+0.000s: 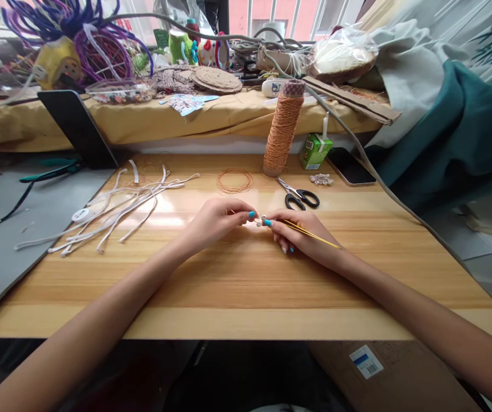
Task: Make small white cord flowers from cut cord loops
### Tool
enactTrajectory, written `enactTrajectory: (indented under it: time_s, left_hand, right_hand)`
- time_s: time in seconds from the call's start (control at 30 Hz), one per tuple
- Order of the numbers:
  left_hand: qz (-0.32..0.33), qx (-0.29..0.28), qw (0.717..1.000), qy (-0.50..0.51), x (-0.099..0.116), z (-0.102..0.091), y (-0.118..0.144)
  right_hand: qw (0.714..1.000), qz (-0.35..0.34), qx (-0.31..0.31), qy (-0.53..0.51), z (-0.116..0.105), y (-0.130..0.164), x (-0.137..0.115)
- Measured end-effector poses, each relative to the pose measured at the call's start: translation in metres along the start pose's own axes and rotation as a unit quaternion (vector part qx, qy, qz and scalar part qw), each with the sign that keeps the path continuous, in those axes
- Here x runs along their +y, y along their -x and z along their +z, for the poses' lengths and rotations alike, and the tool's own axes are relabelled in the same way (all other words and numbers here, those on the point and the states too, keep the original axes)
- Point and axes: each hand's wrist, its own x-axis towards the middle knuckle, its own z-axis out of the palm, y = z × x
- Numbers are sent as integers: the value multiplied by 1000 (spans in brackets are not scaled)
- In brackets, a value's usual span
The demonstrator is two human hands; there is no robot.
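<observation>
Both hands are meeting at the middle of the wooden counter (237, 286). The left hand (218, 220) and the right hand (300, 232) are each pinching a tiny pale piece (261, 220) between fingertips, each grip narrow and closed on it. A thin yellow stick (314, 234) is lying across the right hand, slanting away to the right. Black-handled scissors (300, 194) are resting just beyond, near a tall cone of orange thread (283, 129) and a small thread coil (234, 181).
</observation>
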Motion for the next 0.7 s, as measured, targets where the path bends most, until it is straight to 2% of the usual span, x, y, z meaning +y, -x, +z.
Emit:
enactTrajectory:
  time_s: [0.2,0.47,0.7]
  left_hand:
    - [-10,17,997,69,-4,5,2]
    - [65,22,997,34,-7,6,2]
    - [93,10,995,33,-8,7,4]
  right_hand:
    - [999,-8,6,-38,0,-1,-1]
    - [998,2,8,-54,-1,-1,-3]
    - [998,9,3,-58,-2,-1,-2]
